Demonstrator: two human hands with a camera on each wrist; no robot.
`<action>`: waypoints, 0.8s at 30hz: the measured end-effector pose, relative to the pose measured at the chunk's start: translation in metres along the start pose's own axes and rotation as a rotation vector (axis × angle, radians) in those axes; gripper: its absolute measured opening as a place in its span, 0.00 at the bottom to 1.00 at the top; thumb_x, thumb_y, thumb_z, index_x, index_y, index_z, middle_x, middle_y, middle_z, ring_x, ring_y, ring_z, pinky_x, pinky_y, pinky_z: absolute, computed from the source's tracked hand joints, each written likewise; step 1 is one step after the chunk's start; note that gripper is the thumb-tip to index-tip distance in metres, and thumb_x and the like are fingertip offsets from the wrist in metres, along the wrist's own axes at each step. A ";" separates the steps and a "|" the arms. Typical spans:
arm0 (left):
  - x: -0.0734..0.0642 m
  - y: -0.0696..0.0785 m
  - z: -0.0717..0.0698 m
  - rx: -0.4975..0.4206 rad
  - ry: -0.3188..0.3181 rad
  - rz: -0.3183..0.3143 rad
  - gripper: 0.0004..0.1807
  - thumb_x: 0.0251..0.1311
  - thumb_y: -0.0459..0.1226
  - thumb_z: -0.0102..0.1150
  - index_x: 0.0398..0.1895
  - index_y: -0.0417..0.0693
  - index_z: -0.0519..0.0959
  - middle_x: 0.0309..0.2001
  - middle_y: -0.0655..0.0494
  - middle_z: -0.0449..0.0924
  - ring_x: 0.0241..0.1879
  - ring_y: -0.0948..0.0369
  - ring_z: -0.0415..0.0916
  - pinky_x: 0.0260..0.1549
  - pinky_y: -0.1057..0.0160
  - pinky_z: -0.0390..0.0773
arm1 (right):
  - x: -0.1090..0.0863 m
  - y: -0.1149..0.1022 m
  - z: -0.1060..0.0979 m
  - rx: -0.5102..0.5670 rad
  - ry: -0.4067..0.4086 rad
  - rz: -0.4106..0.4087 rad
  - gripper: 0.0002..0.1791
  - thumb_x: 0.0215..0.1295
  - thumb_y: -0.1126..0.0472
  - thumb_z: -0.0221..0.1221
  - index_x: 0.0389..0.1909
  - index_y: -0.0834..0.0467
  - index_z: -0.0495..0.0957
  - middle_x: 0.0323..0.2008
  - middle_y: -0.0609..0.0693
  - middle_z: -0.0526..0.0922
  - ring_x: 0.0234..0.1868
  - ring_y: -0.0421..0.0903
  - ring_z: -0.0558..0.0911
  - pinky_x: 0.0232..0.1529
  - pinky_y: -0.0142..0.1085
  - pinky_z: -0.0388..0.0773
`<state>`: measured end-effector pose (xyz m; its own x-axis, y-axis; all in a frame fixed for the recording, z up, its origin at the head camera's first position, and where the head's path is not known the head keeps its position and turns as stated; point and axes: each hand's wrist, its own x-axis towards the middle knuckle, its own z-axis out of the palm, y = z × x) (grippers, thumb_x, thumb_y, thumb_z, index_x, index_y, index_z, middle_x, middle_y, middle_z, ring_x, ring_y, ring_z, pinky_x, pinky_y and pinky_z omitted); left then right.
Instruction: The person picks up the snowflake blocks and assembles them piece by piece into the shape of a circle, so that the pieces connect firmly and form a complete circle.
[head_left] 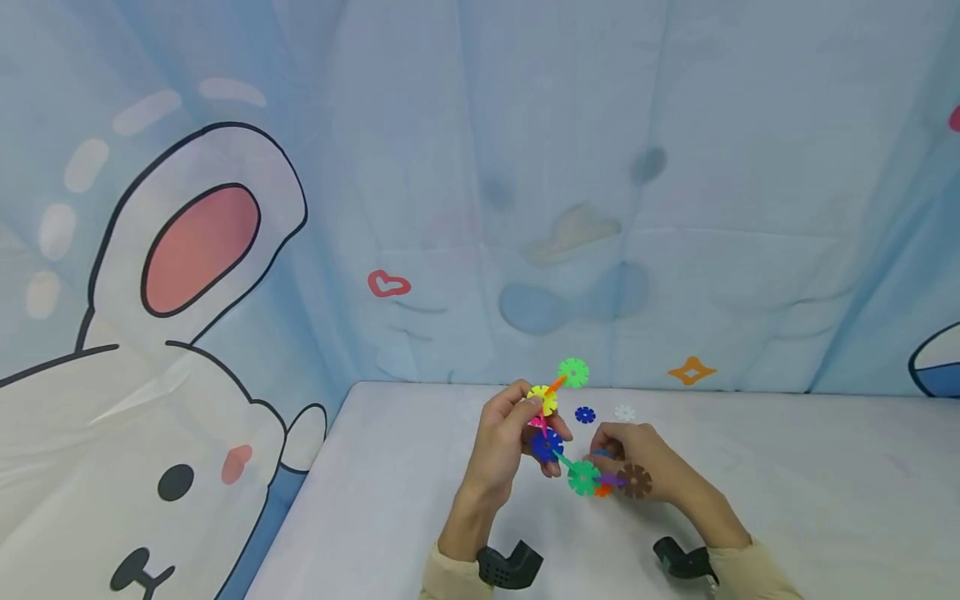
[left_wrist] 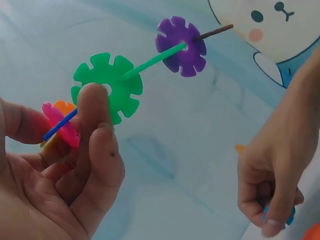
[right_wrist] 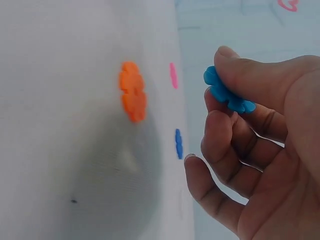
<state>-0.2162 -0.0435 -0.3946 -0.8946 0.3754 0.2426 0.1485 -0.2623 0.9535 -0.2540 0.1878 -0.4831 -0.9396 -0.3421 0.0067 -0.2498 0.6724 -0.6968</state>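
A chain of slotted snowflake discs hangs from my left hand (head_left: pixel 495 442), which pinches it near the yellow disc (head_left: pixel 550 402) and pink disc. In the head view a light green disc (head_left: pixel 574 372) tops the chain. Below the hand follow a dark blue disc (head_left: pixel 547 446), a green disc (head_left: pixel 582 477), a purple disc (head_left: pixel 611 481) and a brown disc (head_left: pixel 636 481). Between thumb and fingers, my right hand (head_left: pixel 645 454) pinches a light blue disc (right_wrist: pixel 222 90), apart from the chain. The left wrist view shows the green disc (left_wrist: pixel 127 92) by my fingertips.
Loose on the white table (head_left: pixel 360 500) lie an orange disc (right_wrist: pixel 133 95), a pink disc (right_wrist: pixel 173 76), a dark blue disc (head_left: pixel 585 415) and a white disc (head_left: pixel 624 412). A printed blue curtain (head_left: pixel 420 167) stands behind the table and along its left side.
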 end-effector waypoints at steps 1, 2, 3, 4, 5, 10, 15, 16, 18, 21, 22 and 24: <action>0.000 0.000 0.001 0.014 -0.008 -0.004 0.14 0.83 0.40 0.40 0.38 0.40 0.69 0.31 0.38 0.87 0.13 0.66 0.80 0.16 0.67 0.82 | -0.001 -0.001 -0.002 -0.005 0.007 -0.006 0.09 0.70 0.55 0.70 0.36 0.55 0.81 0.28 0.44 0.78 0.30 0.42 0.74 0.31 0.30 0.74; 0.000 -0.001 0.001 0.025 -0.017 -0.009 0.14 0.83 0.40 0.39 0.39 0.39 0.68 0.34 0.30 0.86 0.12 0.66 0.80 0.16 0.67 0.82 | -0.002 -0.001 -0.004 -0.011 0.018 -0.016 0.10 0.70 0.53 0.70 0.36 0.54 0.81 0.27 0.44 0.77 0.29 0.42 0.73 0.29 0.31 0.73; -0.001 -0.001 0.002 0.036 -0.026 -0.013 0.14 0.83 0.40 0.39 0.40 0.38 0.68 0.36 0.23 0.85 0.12 0.66 0.80 0.15 0.67 0.82 | -0.004 -0.002 -0.007 -0.014 0.035 -0.024 0.11 0.70 0.52 0.70 0.36 0.54 0.81 0.26 0.43 0.77 0.28 0.41 0.72 0.27 0.31 0.71; -0.001 -0.001 0.002 0.045 -0.035 -0.016 0.14 0.83 0.40 0.38 0.41 0.38 0.68 0.39 0.18 0.82 0.12 0.65 0.80 0.15 0.67 0.82 | -0.005 -0.003 -0.009 -0.014 0.056 -0.035 0.11 0.70 0.52 0.70 0.36 0.53 0.81 0.25 0.43 0.77 0.26 0.40 0.72 0.26 0.31 0.71; -0.001 -0.001 0.003 0.050 -0.043 -0.022 0.14 0.83 0.40 0.37 0.42 0.38 0.68 0.41 0.14 0.80 0.12 0.65 0.80 0.15 0.67 0.82 | -0.006 -0.004 -0.012 -0.019 0.082 -0.048 0.10 0.70 0.52 0.70 0.36 0.53 0.81 0.25 0.42 0.77 0.25 0.40 0.72 0.26 0.30 0.71; 0.000 -0.003 0.004 0.017 -0.052 -0.046 0.14 0.82 0.40 0.35 0.42 0.43 0.69 0.34 0.29 0.87 0.13 0.63 0.82 0.16 0.65 0.84 | -0.014 -0.013 -0.028 -0.022 0.264 -0.107 0.06 0.69 0.57 0.71 0.37 0.55 0.85 0.27 0.42 0.84 0.26 0.36 0.79 0.28 0.29 0.79; 0.001 -0.006 0.006 -0.018 -0.087 -0.046 0.22 0.85 0.50 0.35 0.44 0.42 0.71 0.24 0.54 0.86 0.14 0.62 0.83 0.15 0.65 0.83 | -0.025 -0.028 -0.045 0.021 0.447 -0.174 0.06 0.70 0.64 0.69 0.45 0.59 0.86 0.34 0.47 0.91 0.32 0.33 0.88 0.36 0.23 0.83; 0.002 -0.006 0.006 -0.011 -0.088 -0.045 0.24 0.85 0.51 0.34 0.45 0.41 0.72 0.23 0.53 0.85 0.14 0.62 0.83 0.14 0.65 0.83 | -0.028 -0.032 -0.047 0.026 0.489 -0.195 0.06 0.70 0.64 0.69 0.46 0.59 0.86 0.35 0.49 0.91 0.33 0.31 0.88 0.38 0.21 0.82; 0.002 -0.007 0.008 0.018 -0.079 -0.043 0.25 0.86 0.53 0.34 0.49 0.41 0.72 0.21 0.45 0.84 0.14 0.62 0.83 0.14 0.65 0.82 | -0.033 -0.040 -0.050 0.040 0.577 -0.251 0.07 0.68 0.67 0.70 0.46 0.60 0.86 0.35 0.51 0.92 0.36 0.26 0.87 0.41 0.16 0.80; 0.002 -0.009 0.012 0.060 -0.055 -0.046 0.24 0.86 0.53 0.36 0.48 0.41 0.71 0.23 0.29 0.81 0.13 0.62 0.82 0.13 0.65 0.81 | -0.038 -0.054 -0.053 0.037 0.690 -0.349 0.09 0.61 0.72 0.73 0.41 0.61 0.87 0.33 0.52 0.92 0.38 0.19 0.84 0.45 0.13 0.77; 0.002 -0.009 0.013 0.067 -0.048 -0.048 0.23 0.86 0.53 0.36 0.50 0.43 0.70 0.25 0.24 0.80 0.13 0.62 0.82 0.13 0.64 0.81 | -0.039 -0.058 -0.053 0.025 0.719 -0.381 0.10 0.58 0.73 0.75 0.39 0.61 0.87 0.33 0.53 0.93 0.39 0.17 0.83 0.45 0.13 0.77; 0.001 -0.009 0.015 0.070 -0.048 -0.054 0.20 0.86 0.52 0.37 0.53 0.45 0.69 0.28 0.18 0.78 0.13 0.60 0.83 0.12 0.62 0.82 | -0.041 -0.065 -0.054 -0.005 0.760 -0.438 0.12 0.52 0.75 0.77 0.35 0.60 0.87 0.32 0.52 0.93 0.39 0.17 0.83 0.46 0.14 0.78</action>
<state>-0.2119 -0.0275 -0.4007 -0.8810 0.4299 0.1976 0.1317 -0.1782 0.9751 -0.2115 0.1935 -0.3991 -0.6602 -0.0418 0.7499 -0.6239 0.5865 -0.5165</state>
